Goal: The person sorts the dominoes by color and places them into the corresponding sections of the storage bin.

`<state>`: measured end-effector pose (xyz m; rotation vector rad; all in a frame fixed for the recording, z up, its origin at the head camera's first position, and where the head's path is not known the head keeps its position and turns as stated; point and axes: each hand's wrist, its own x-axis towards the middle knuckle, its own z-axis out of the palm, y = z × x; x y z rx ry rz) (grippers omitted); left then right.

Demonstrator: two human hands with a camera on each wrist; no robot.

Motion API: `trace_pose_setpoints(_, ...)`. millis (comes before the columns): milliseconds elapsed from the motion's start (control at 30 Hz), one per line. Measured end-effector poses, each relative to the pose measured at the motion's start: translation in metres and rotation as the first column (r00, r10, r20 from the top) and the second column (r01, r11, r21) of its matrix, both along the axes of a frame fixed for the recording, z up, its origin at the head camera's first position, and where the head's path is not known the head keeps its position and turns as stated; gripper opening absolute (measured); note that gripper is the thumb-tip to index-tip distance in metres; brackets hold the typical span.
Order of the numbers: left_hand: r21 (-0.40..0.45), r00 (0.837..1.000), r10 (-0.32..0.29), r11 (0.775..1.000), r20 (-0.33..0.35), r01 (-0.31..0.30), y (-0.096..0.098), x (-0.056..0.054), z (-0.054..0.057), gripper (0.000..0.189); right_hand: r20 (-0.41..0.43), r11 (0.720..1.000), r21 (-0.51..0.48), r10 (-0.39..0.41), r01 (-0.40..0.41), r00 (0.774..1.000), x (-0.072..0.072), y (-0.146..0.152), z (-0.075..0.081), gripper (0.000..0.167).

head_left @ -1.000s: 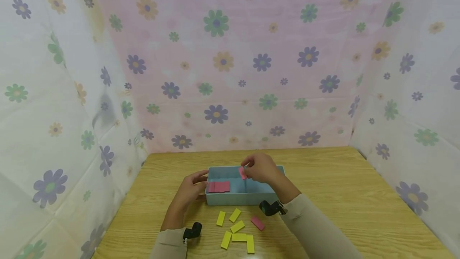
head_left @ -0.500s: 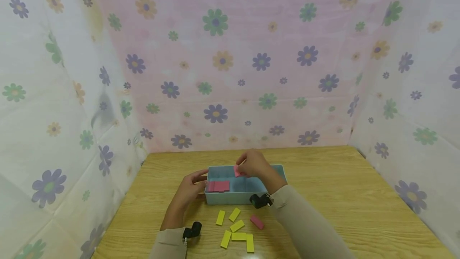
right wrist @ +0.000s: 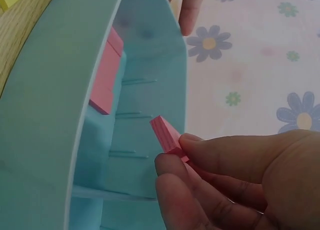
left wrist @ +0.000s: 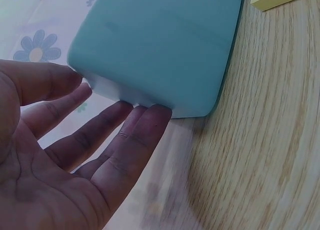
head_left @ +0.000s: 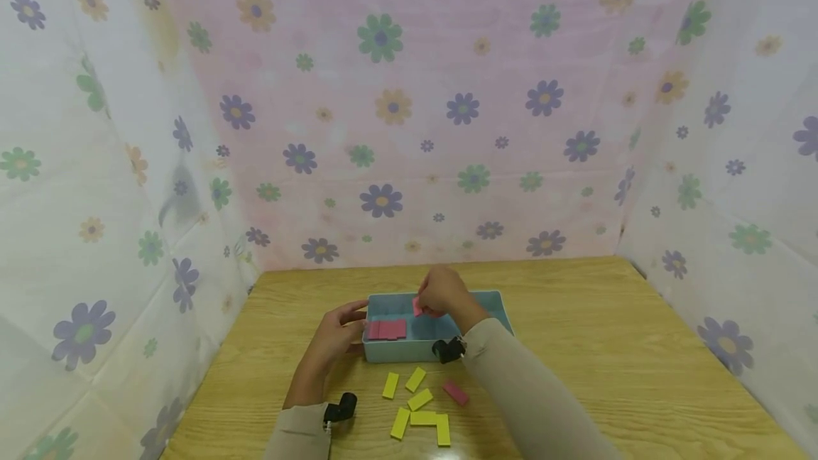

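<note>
A blue-green plastic box (head_left: 396,353) stands lengthwise across the table. My left hand (head_left: 337,332) touches its left end; in the left wrist view, the fingers (left wrist: 145,135) reach out nearly straight against the end wall. Over the box, my right hand (head_left: 442,293) pinches a small pink wooden block (right wrist: 167,135) between thumb and fingers. The held block is tilted, above the compartment left of the divider (right wrist: 110,192). Several pink blocks (head_left: 388,330) lie together at the front left inside the box.
In front of the box, several yellow blocks (head_left: 420,399) lie scattered on the wooden table (head_left: 575,375). One more pink block (head_left: 456,392) lies to their right. Flowered cloth (head_left: 415,91) hangs at the back and both sides.
My right hand has moved left and slightly down over the box with the pink block pinched in it. The left hand stays at the box's left end.
</note>
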<state>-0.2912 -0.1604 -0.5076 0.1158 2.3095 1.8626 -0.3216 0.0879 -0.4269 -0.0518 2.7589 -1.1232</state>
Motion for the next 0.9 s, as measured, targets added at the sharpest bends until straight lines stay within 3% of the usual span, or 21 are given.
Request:
trace_pose_setpoints(200,0.002,1.000,-0.007,1.000,-0.002,0.007,0.000,0.000,-0.002,0.049,-0.004,0.991,0.135,0.023,-0.022,1.000,-0.004,-0.008,-0.002,0.021)
trace_pose_setpoints(433,0.019,1.000,-0.017,1.000,-0.009,0.017,-0.002,-0.002,-0.002,0.049,-0.026,0.957,0.289,0.047,-0.038,0.999,-0.010,-0.023,-0.005,0.034)
trace_pose_setpoints(733,0.041,0.999,-0.036,0.999,-0.002,0.036,-0.003,-0.003,-0.004,0.050,0.005,0.965,0.261,0.019,-0.020,1.000,-0.011,-0.030,-0.018,0.018)
trace_pose_setpoints(900,0.030,1.000,-0.029,0.999,0.000,0.029,-0.003,-0.003,-0.003,0.049,0.000,0.956,0.292,0.006,-0.005,1.000,-0.010,-0.033,-0.017,0.019)
